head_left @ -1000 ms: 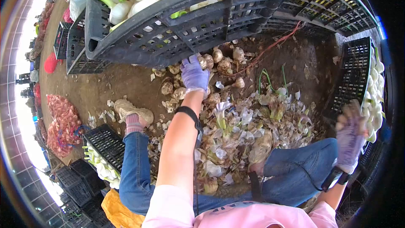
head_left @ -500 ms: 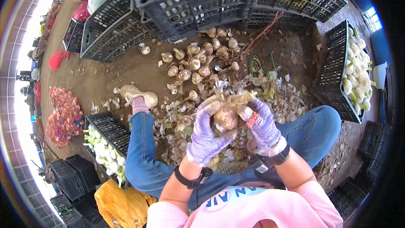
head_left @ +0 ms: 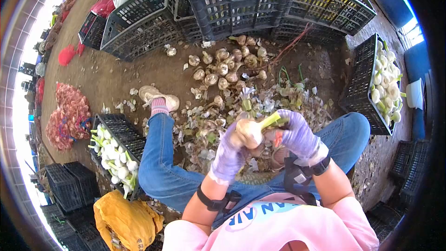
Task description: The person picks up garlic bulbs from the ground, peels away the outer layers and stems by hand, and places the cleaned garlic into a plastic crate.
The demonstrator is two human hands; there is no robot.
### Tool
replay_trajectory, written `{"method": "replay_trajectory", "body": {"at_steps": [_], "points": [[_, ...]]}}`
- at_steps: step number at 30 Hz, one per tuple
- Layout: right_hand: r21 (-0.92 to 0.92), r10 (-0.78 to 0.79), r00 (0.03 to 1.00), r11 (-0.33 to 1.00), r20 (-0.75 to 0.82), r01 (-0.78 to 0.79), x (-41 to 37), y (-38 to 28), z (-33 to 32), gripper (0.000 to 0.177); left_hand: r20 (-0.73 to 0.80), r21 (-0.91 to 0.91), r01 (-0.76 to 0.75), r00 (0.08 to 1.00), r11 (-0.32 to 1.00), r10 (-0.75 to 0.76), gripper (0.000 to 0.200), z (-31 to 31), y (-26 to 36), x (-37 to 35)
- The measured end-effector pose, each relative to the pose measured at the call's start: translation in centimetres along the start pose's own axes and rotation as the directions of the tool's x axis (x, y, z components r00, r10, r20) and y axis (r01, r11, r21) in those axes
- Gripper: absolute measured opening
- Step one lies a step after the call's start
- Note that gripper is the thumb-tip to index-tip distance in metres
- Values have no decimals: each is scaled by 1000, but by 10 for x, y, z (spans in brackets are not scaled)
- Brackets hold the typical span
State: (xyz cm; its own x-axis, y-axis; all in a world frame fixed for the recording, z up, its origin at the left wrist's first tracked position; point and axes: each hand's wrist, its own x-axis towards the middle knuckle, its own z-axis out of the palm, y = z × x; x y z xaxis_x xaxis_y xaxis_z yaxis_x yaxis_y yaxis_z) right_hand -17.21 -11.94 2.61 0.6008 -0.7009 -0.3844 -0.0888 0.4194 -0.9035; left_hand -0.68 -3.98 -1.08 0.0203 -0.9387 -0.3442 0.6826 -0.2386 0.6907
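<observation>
A pale garlic bulb (head_left: 250, 133) with a short green stem sits between my two gloved hands, above a litter of peeled skins (head_left: 204, 130). My left hand (head_left: 228, 151), in a purple-white glove, is wrapped round the bulb's left side. On the other side my right hand (head_left: 297, 135) is closed near the stem, with something orange at its fingers; blur hides exactly what it grips. Beyond the hands, unpeeled garlic bulbs (head_left: 222, 69) lie in a pile on the dirt floor.
Black crates of white bulbs stand at the left (head_left: 121, 132), at the right (head_left: 357, 83) and ahead (head_left: 241, 11). A yellow sack (head_left: 125, 218) lies at lower left, red net bags (head_left: 68, 116) farther left. My outstretched leg (head_left: 160, 153) crosses the left side.
The bulb has turned and now looks paler and smoother, its green stem pointing right. Brown outer skin has come off it. Both hands have shifted slightly, and the camera view has moved.
</observation>
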Motion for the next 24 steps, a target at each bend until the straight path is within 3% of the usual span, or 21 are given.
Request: {"method": "replay_trajectory", "body": {"at_steps": [1,2,3,5,7,8,9,10,11,13,14,15,16,17,18,19,21,23,24], "points": [[-1,1,1000,1000,3,-1,0,5,-3,25,-57,-244,207,972,947,-227,71,-5,-4,4],[-148,-241,970,959,30,243,2,14,-6,24,-139,-257,361,904,897,-404,85,-8,-8,10],[-279,-464,881,838,89,469,2,18,-8,23,-142,-259,361,903,896,-405,85,-9,-10,13],[-306,-413,905,853,102,424,3,22,-11,23,-3,-7,247,969,969,-248,84,-7,-12,16],[80,-270,961,958,-64,275,0,30,-4,29,-28,86,184,983,979,-182,77,-1,-6,12],[243,-145,989,958,-34,149,-6,31,0,41,-65,264,-9,997,965,28,74,6,-10,12],[249,-139,990,958,-37,144,-9,38,-1,41,-65,436,-185,970,881,236,72,16,-8,9],[598,-131,989,799,65,66,-9,49,-5,46,-63,165,147,988,975,-138,71,12,14,3],[697,-90,994,717,64,20,-9,47,-4,50,-65,167,148,988,975,-139,71,7,16,5],[861,-7,998,506,61,-49,-8,43,-1,57,151,-66,147,979,987,-136,74,-2,14,10],[789,-32,999,615,35,-8,-6,37,-1,57,97,32,12,995,999,-15,58,2,15,9],[700,-62,998,713,11,36,-5,31,-2,56,100,34,16,995,999,-19,58,-2,14,13],[704,-33,999,711,42,-6,-6,28,-4,51,116,431,-198,980,880,163,47,-11,14,17],[705,-31,999,709,39,-6,-6,27,-4,51,201,740,-356,927,571,317,36,-12,16,19],[691,-14,1000,723,8,4,-5,26,-3,48,128,795,-266,952,545,279,21,-4,21,15],[676,1,1000,737,-22,14,-3,24,-3,44,126,795,-266,952,545,279,21,-5,21,16],[665,-37,998,744,-55,64,0,27,-15,43,237,785,-406,895,469,379,23,-10,23,18],[644,-107,987,748,-119,159,3,32,-27,42,211,751,-380,913,541,348,22,-13,28,16],[648,-123,971,726,-207,230,5,30,-29,31,287,694,-440,895,570,342,23,-18,30,15]]}}
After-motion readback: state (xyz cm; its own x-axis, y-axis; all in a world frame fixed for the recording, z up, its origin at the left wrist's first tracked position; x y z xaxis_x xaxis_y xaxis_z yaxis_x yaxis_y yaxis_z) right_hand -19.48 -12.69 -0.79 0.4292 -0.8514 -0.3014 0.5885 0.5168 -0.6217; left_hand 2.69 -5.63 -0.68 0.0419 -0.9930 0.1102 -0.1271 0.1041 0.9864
